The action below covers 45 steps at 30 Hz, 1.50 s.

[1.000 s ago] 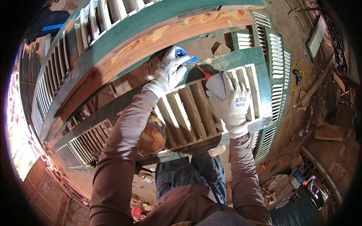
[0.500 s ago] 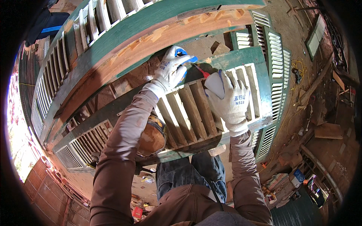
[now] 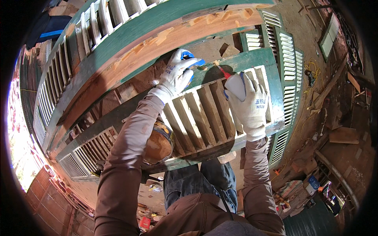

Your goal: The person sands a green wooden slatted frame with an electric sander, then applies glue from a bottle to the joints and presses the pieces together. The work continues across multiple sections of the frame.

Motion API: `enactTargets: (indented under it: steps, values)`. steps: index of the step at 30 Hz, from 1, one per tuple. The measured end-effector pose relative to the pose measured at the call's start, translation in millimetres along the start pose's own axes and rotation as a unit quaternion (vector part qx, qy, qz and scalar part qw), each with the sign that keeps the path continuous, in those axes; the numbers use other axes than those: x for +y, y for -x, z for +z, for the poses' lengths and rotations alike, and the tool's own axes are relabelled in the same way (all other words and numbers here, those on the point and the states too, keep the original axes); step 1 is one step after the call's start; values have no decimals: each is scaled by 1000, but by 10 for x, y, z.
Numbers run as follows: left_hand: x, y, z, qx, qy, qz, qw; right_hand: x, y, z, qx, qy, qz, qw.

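"Where is the bottle, and who has it?"

"The white bottle (image 3: 235, 87) is just right of and above the middle of the frame, over the green shutter panel (image 3: 252, 59). The right hand (image 3: 252, 103) is wrapped around it, and its red nozzle (image 3: 226, 74) slants toward the panel's far rail."

"And the left hand (image 3: 177, 74)?"

"Apart from the right, at that rail near the top centre, fingers curled. Whether they pinch anything, one cannot tell."

"What could go wrong?"

"A squeeze too hard could send out more than the rail takes, and the excess might run down onto the slats (image 3: 205, 114). The nozzle also points over a shadowed stretch, so its tip would be easy to misplace; whether it touches the wood is unclear."

"Anything on the left?"

"The round tub (image 3: 159, 146) sits close beside the left sleeve (image 3: 128, 143), left of centre. A quick pull back of that arm could knock it. The left glove, near the nozzle, might get smeared too."
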<state>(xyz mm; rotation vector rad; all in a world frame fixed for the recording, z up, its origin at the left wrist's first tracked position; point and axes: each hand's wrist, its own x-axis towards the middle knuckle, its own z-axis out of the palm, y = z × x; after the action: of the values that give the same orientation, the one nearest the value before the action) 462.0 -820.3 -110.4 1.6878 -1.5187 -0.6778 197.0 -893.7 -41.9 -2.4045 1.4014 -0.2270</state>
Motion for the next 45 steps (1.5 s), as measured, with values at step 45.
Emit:
enactTargets:
  steps: [45]
  values:
    - [7,-13,-37,-12,-1,1,1000,487,-211,-242,42,17,54,997]
